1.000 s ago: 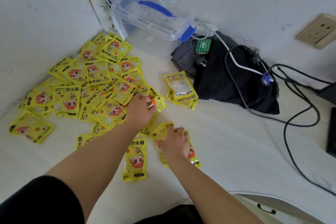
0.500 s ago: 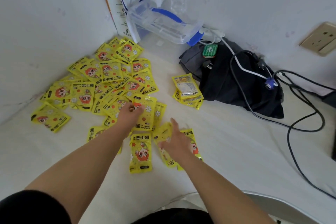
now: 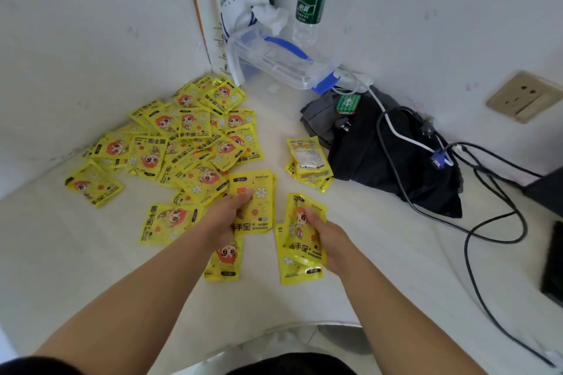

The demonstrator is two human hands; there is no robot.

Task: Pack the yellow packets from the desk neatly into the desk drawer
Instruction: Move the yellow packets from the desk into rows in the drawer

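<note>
Many yellow hand-warmer packets (image 3: 182, 143) lie scattered in the desk's far left corner. My left hand (image 3: 224, 216) grips one yellow packet (image 3: 257, 201) lifted at the near edge of the heap. My right hand (image 3: 327, 237) holds a second yellow packet (image 3: 301, 236) by its right side, above another one lying flat (image 3: 294, 271). One more packet (image 3: 225, 262) lies under my left wrist. A small neat stack of packets (image 3: 309, 161) sits apart to the right. The drawer is not in view.
A black bag (image 3: 390, 155) with black and white cables (image 3: 481, 222) fills the right side. A clear box with a blue handle (image 3: 283, 61), a white paper bag (image 3: 228, 9) and a green-labelled bottle (image 3: 310, 6) stand at the back wall. A wall socket (image 3: 524, 96) is at right.
Both hands were pressing flat on packets on the desk. Now each has closed on a packet and raised it, the left one pulled toward me out of the heap.
</note>
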